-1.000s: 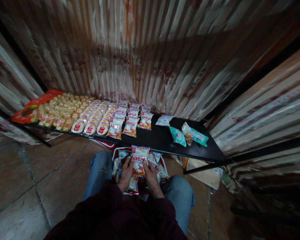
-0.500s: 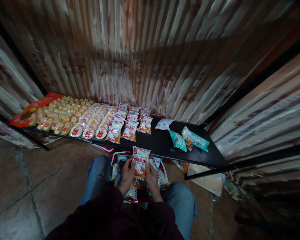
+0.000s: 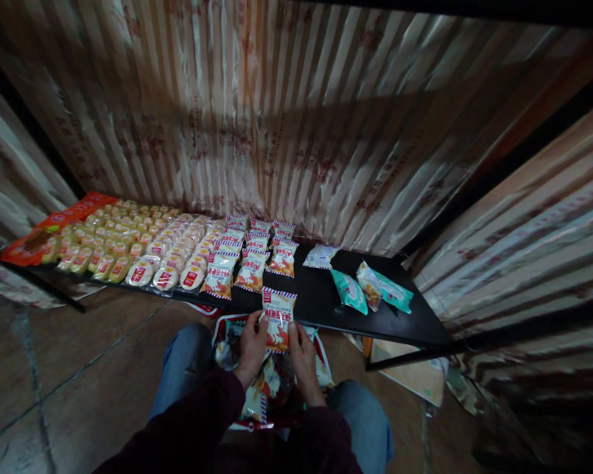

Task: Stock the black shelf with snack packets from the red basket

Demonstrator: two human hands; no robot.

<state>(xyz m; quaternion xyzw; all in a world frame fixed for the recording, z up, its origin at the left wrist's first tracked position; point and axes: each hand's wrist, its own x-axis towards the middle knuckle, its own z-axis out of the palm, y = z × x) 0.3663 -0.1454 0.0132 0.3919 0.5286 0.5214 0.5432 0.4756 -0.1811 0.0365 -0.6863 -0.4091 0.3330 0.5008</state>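
Between my left hand (image 3: 252,343) and my right hand (image 3: 303,355) is a snack bag (image 3: 279,319) with a striped edge, pinched by its two sides. It is upright in front of the black shelf's (image 3: 311,299) near edge. Below it, a red and white basket (image 3: 326,355) full of snack bags stands between my knees; my hands hide part of it. On the shelf, rows of matching snack bags (image 3: 252,268) lie just beyond my left hand.
Left along the shelf lie round wrapped pastries (image 3: 167,276), yellow wrapped cakes (image 3: 111,263) and an orange package (image 3: 54,220). To the right rest a pale bag (image 3: 321,256), teal bags (image 3: 350,291) and an orange-white bag (image 3: 369,285). Black posts and striped curtains (image 3: 257,118) surround the shelf.
The held bag has come closer to the shelf's front edge, still in both hands. The camera view has shifted slightly, and more of the basket's contents shows below my hands.
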